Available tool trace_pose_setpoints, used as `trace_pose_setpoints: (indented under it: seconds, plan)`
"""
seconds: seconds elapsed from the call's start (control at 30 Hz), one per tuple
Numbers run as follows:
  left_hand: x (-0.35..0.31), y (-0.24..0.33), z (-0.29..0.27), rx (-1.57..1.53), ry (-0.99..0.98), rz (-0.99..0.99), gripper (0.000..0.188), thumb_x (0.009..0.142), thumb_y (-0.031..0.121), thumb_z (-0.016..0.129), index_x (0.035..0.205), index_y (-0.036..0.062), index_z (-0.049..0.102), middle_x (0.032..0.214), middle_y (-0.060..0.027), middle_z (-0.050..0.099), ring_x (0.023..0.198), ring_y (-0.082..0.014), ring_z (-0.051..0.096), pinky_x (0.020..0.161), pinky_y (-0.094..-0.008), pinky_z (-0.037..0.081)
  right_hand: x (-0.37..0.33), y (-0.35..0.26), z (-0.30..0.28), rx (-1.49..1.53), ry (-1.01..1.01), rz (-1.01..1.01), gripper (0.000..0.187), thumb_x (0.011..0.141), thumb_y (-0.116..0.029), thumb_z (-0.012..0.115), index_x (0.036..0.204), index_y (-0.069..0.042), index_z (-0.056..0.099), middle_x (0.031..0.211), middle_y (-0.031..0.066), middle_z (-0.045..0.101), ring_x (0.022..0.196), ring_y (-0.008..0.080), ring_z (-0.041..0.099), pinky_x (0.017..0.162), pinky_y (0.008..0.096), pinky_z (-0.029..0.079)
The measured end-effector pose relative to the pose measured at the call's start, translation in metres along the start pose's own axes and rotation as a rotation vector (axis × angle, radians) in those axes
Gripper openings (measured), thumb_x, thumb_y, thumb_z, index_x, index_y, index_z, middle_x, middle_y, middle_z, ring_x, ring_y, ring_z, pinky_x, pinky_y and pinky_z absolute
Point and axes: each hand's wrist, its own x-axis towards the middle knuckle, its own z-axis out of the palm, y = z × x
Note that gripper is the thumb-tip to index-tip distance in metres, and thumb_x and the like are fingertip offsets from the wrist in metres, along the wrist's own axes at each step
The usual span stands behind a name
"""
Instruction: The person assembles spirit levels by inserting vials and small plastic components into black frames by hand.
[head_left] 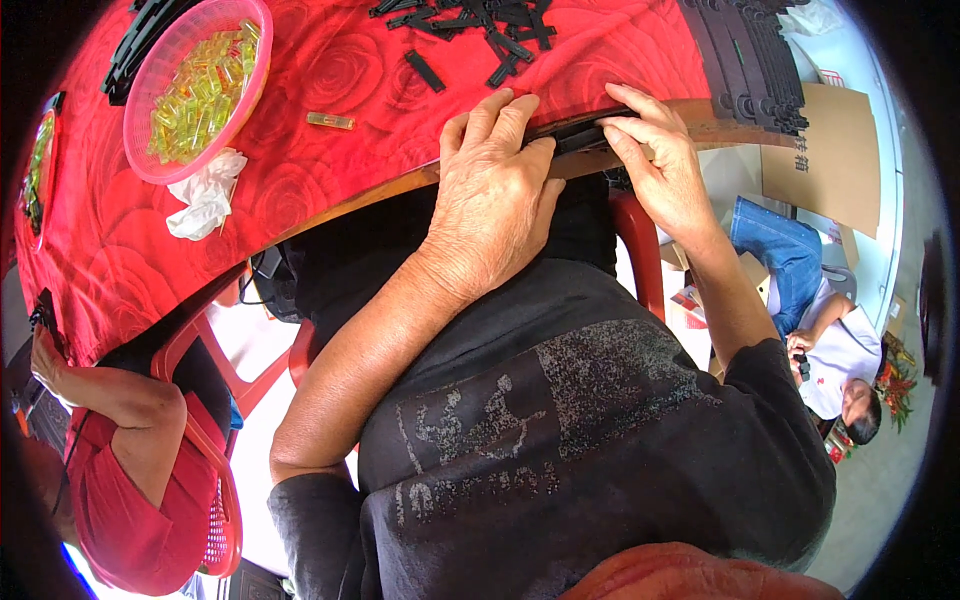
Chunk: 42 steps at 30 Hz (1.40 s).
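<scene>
At the table's near edge I have a long black plastic piece point(580, 138) between my hands. My left hand point(492, 200) lies over its left end, fingers bent and thumb against it, hiding much of that end. Around the right end my right hand point(658, 160) is closed, thumb and fingers gripping it. Beyond my hands lie a single short black part point(425, 71) and a heap of similar black parts point(490, 22). One clear yellow vial point(331, 121) rests on the red cloth to the left of my hands.
A pink basket point(262, 88) of yellow vials stands on the red tablecloth point(340, 60), beside crumpled white tissue point(205, 195). Long black strips point(750, 60) are stacked at the right. A person in red point(150, 490) sits left; another person point(835, 345) sits right, near cardboard point(835, 150).
</scene>
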Motion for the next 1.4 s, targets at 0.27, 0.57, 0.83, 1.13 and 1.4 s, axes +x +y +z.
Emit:
trace_pose_setpoints:
  seconds: [0.27,0.57,0.83,1.13,1.4]
  plan:
    - [0.001,0.009,-0.002,0.122,-0.07,-0.062,0.034,0.079,0.016,0.077,0.11,0.0023,0.071,0.137,-0.0166,0.054,0.137,-0.0335,0.043,0.11,-0.0589,0.031,0.001,-0.001,0.002,0.017,0.01,-0.014,0.02,0.094,-0.014,0.064,0.104,-0.002,0.075,0.134,0.0139,0.064,0.129,0.0298,0.055,0.111,0.0438,0.033]
    - [0.003,0.009,0.0,0.111,-0.081,-0.072,0.033,0.08,0.014,0.076,0.111,0.0026,0.071,0.139,-0.0166,0.053,0.138,-0.0338,0.043,0.111,-0.0607,0.031,0.001,0.001,0.005,0.083,0.014,0.015,0.019,0.093,-0.013,0.065,0.104,-0.001,0.075,0.133,0.0137,0.064,0.128,0.0303,0.056,0.11,0.0417,0.036]
    - [0.003,0.009,-0.002,0.062,-0.067,-0.061,0.037,0.08,0.014,0.076,0.114,0.0011,0.069,0.139,-0.0167,0.053,0.138,-0.0336,0.044,0.113,-0.0565,0.029,-0.001,0.001,0.003,0.087,0.018,0.035,0.02,0.094,-0.014,0.064,0.105,-0.001,0.074,0.131,0.0133,0.065,0.125,0.0308,0.057,0.11,0.0417,0.038]
    - [0.004,0.013,0.002,0.064,-0.068,-0.059,0.038,0.08,0.014,0.075,0.115,0.0002,0.068,0.137,-0.0174,0.054,0.137,-0.034,0.045,0.113,-0.0551,0.03,0.0,0.002,0.004,0.168,0.063,0.048,0.016,0.091,-0.011,0.067,0.102,-0.002,0.075,0.128,0.0131,0.067,0.12,0.0287,0.061,0.105,0.0392,0.043]
    - [0.005,0.013,0.006,0.082,-0.051,-0.041,0.04,0.08,0.014,0.075,0.117,0.001,0.067,0.134,-0.0175,0.056,0.134,-0.0344,0.047,0.111,-0.0541,0.032,0.001,0.001,0.003,0.225,0.085,0.098,0.012,0.089,-0.009,0.07,0.098,-0.003,0.076,0.122,0.0135,0.07,0.114,0.0274,0.064,0.102,0.0375,0.045]
